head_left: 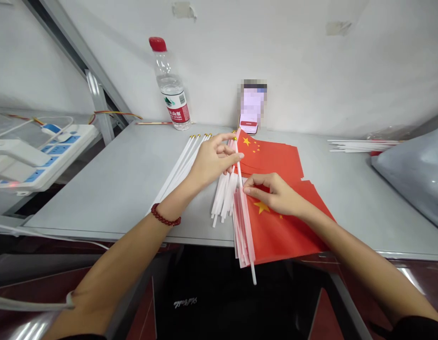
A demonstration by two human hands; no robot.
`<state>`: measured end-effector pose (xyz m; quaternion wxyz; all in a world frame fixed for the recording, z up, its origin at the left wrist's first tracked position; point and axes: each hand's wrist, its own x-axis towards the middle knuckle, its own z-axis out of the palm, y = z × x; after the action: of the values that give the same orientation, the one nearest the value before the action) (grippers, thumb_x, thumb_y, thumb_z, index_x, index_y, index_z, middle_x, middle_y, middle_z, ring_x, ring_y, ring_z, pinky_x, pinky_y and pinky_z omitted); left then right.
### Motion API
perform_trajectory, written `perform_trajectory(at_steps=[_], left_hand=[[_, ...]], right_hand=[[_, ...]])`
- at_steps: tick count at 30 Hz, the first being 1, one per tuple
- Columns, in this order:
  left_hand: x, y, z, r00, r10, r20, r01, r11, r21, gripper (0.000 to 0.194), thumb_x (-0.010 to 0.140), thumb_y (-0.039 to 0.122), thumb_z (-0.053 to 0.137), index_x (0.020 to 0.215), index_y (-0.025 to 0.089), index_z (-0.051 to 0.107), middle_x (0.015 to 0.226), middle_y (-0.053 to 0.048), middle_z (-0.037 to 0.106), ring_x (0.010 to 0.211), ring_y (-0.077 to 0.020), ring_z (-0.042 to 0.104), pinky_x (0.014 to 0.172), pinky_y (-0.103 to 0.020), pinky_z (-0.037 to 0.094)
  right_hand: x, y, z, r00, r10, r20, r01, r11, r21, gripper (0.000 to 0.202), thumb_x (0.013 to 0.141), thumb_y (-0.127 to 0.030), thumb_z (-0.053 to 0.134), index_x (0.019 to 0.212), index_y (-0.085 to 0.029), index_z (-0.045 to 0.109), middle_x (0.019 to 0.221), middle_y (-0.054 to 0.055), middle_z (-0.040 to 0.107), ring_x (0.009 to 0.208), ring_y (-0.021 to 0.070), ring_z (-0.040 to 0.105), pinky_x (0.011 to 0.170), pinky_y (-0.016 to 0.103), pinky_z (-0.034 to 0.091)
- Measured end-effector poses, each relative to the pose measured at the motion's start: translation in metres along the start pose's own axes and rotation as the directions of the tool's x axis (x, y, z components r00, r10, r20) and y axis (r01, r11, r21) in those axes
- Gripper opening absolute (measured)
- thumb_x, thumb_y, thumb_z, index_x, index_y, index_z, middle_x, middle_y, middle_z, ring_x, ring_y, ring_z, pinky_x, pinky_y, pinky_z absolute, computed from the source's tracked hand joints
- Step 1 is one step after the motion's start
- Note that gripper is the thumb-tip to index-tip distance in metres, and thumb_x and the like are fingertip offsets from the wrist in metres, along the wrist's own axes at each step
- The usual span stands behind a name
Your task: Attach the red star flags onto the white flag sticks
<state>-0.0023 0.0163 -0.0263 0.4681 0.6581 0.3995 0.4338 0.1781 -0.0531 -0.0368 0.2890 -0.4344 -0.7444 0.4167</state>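
A white stick (239,165) with a gold tip stands out between my hands, its lower end past the table's front edge. My left hand (219,158) pinches it near the top. Lower down, my right hand (270,191) has thumb and forefinger closed at the stick and the white-pink edge of a red flag (289,236) with yellow stars. That flag lies on a layered stack overhanging the table edge. Behind it are more red flags (275,158), with their white sticks (222,198) to the left. Loose white sticks (176,170) with gold tips lie left, partly behind my left forearm.
A water bottle (171,89) and a phone (252,108) lean near the wall. A power strip (59,151) with plugs is at the left. At the right are white sticks (360,145) and a grey plastic bag (413,165). The grey table (98,189) ends in front.
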Motion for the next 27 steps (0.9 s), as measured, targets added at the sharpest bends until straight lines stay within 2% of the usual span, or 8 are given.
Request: perform_trajectory(at_steps=[3,5,10,14,17,21,25,27], left_hand=[[-0.003,-0.002,0.002,0.993,0.003,0.118,-0.009,0.999,0.049,0.037,0.076,0.026,0.069,0.111,0.014,0.063,0.075,-0.002,0.066,0.046,-0.0063,0.054,0.042,-0.020,0.043],[-0.004,-0.002,0.002,0.979,-0.009,0.204,-0.005,0.998,0.070,0.031,0.078,0.025,0.067,0.108,0.015,0.066,0.077,-0.003,0.066,0.047,-0.0059,0.054,0.042,-0.020,0.043],[-0.005,0.003,0.001,0.914,-0.071,0.400,0.032,0.994,0.102,0.027,0.081,0.026,0.065,0.105,0.014,0.069,0.069,-0.002,0.067,0.046,-0.0061,0.054,0.044,-0.020,0.045],[-0.005,0.004,-0.001,0.889,-0.087,0.449,0.074,0.996,0.047,0.030,0.084,0.028,0.063,0.110,0.013,0.066,0.072,-0.004,0.070,0.047,-0.0071,0.055,0.046,-0.021,0.046],[-0.006,0.006,-0.001,0.843,-0.118,0.525,0.092,0.993,0.076,0.025,0.083,0.035,0.064,0.094,0.013,0.069,0.075,-0.005,0.070,0.047,-0.0073,0.055,0.045,-0.021,0.045],[-0.011,0.010,0.000,0.781,-0.162,0.603,0.070,0.982,0.173,0.027,0.081,0.040,0.066,0.074,0.014,0.068,0.055,-0.001,0.062,0.041,-0.0059,0.049,0.040,-0.019,0.036],[-0.013,0.014,-0.001,0.704,-0.167,0.691,0.055,0.982,0.182,0.032,0.079,0.040,0.066,0.060,0.015,0.062,0.053,-0.002,0.060,0.039,-0.0049,0.044,0.040,-0.020,0.034],[-0.013,0.017,-0.002,0.694,-0.169,0.700,0.046,0.980,0.192,0.031,0.078,0.038,0.066,0.057,0.016,0.061,0.050,-0.001,0.058,0.040,-0.0054,0.043,0.041,-0.020,0.034]], right_hand=[[0.004,0.004,-0.003,0.980,0.067,-0.189,-0.067,0.998,0.002,0.024,0.091,-0.031,0.051,0.073,-0.016,0.055,0.064,-0.002,0.050,0.055,0.0091,0.044,0.055,0.025,0.038],[0.005,0.006,-0.005,0.961,0.091,-0.260,-0.089,0.996,0.018,0.024,0.090,-0.032,0.051,0.072,-0.016,0.054,0.062,-0.002,0.048,0.052,0.0082,0.043,0.051,0.024,0.037],[0.005,0.003,-0.008,0.946,0.124,-0.301,-0.097,0.990,0.100,0.027,0.088,-0.037,0.054,0.072,-0.016,0.055,0.061,-0.003,0.046,0.052,0.0084,0.042,0.046,0.022,0.036],[0.005,0.001,-0.009,0.922,0.160,-0.353,-0.107,0.981,0.163,0.028,0.086,-0.041,0.057,0.074,-0.016,0.057,0.062,-0.002,0.048,0.054,0.0091,0.043,0.045,0.021,0.037],[0.006,0.004,-0.013,0.872,0.174,-0.457,-0.097,0.978,0.186,0.029,0.084,-0.043,0.059,0.074,-0.016,0.058,0.062,-0.002,0.050,0.053,0.0092,0.044,0.047,0.022,0.037],[0.008,0.007,-0.024,0.784,0.200,-0.588,-0.073,0.970,0.232,0.029,0.081,-0.045,0.063,0.073,-0.017,0.061,0.061,0.000,0.054,0.053,0.0113,0.048,0.049,0.024,0.038],[0.006,0.007,-0.041,0.683,0.224,-0.695,-0.038,0.961,0.272,0.028,0.080,-0.045,0.064,0.074,-0.018,0.062,0.063,0.001,0.057,0.055,0.0140,0.052,0.050,0.027,0.041],[0.005,0.010,-0.049,0.652,0.217,-0.726,-0.047,0.968,0.248,0.028,0.082,-0.045,0.062,0.075,-0.018,0.061,0.065,0.003,0.058,0.057,0.0156,0.054,0.052,0.029,0.043]])
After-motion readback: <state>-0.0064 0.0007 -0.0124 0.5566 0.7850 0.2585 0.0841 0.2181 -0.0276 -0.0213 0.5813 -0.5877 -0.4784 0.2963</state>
